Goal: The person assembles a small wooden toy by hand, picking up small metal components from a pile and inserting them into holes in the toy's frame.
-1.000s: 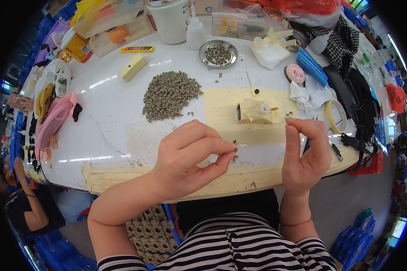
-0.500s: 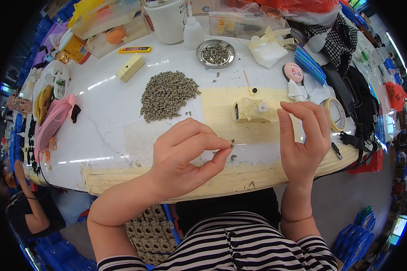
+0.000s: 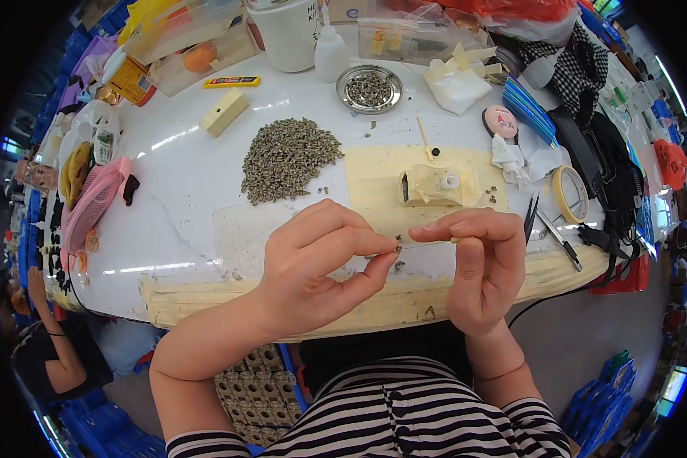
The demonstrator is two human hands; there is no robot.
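A tiny grey metal part (image 3: 398,243) sits at the fingertips of the left hand (image 3: 317,263), above the near part of the desk (image 3: 168,221); that hand's grip is closed, thumb and forefinger pinching the piece while the other fingers curl behind. At the part's 3 o'clock, the right hand (image 3: 487,267) comes close without touching the left, its forefinger reaching toward the part; its grip is pinched on a thin pale stick (image 3: 456,240), of which only a short end shows clearly. Taking the part as centre, a cream block with a white nozzle (image 3: 439,185) stands at 1 o'clock on a yellowish sheet, and a few loose metal bits (image 3: 491,194) lie just beside it at 2 o'clock. Dark tweezers (image 3: 530,219) and a slim pen-like tool (image 3: 559,240) rest near the right hand at 3 o'clock, with a roll of tape (image 3: 569,195) beyond them between 2 and 3. At 10 o'clock spreads a large heap of similar metal pieces (image 3: 290,162), with a plain cream block (image 3: 224,113) farther out along that line. A round steel dish (image 3: 370,89) holding more pieces is at 12 o'clock, a white bucket (image 3: 285,37) at 11, and a pink mesh pouch (image 3: 95,202) well apart at 9. Another person's arm (image 3: 51,336) shows near 8 o'clock.
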